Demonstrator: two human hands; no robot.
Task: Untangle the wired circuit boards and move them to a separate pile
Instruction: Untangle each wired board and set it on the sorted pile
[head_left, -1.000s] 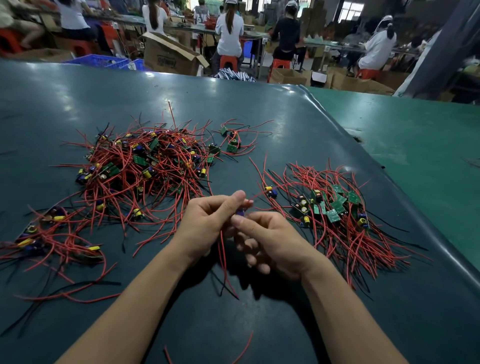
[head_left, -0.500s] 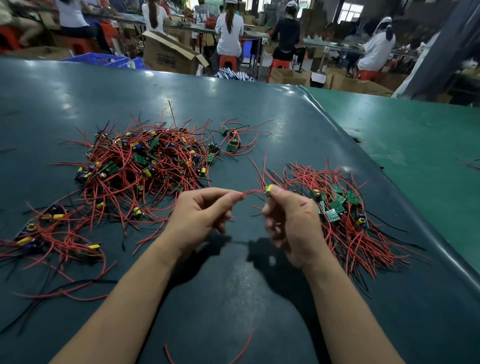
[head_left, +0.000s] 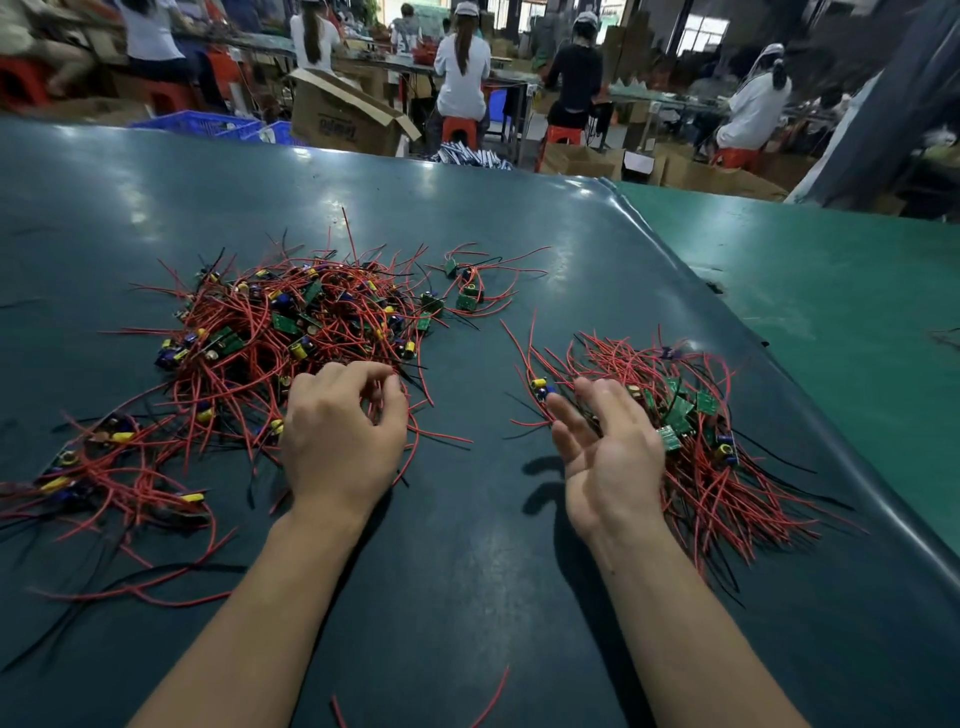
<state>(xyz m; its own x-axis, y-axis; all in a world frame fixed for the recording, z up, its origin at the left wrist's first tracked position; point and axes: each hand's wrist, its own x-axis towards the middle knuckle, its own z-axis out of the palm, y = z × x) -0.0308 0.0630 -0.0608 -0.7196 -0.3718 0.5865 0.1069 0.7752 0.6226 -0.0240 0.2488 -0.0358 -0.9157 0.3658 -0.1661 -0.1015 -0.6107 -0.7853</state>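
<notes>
The step in hand looks like the start of a fresh cycle: fetching another board from the tangled pile (head_left: 291, 332), which spreads from nine to eleven o'clock across the table (head_left: 467, 597). The left hand (head_left: 340, 441) sits palm down at the pile's near edge, its fingers curled down among the red wires; whether they already pinch one cannot be told. The next move probably calls for picking out a single board's leads and lifting gently, so that neighbouring wires slip free rather than drag along. Toward one o'clock from there, a few stray boards (head_left: 467, 291) lie apart from the heap. At three o'clock the right hand (head_left: 608, 457) is spread wide, fingers straight and apart, gripping nothing, its far edge just against the sorted pile (head_left: 701, 441) of freed boards.
</notes>
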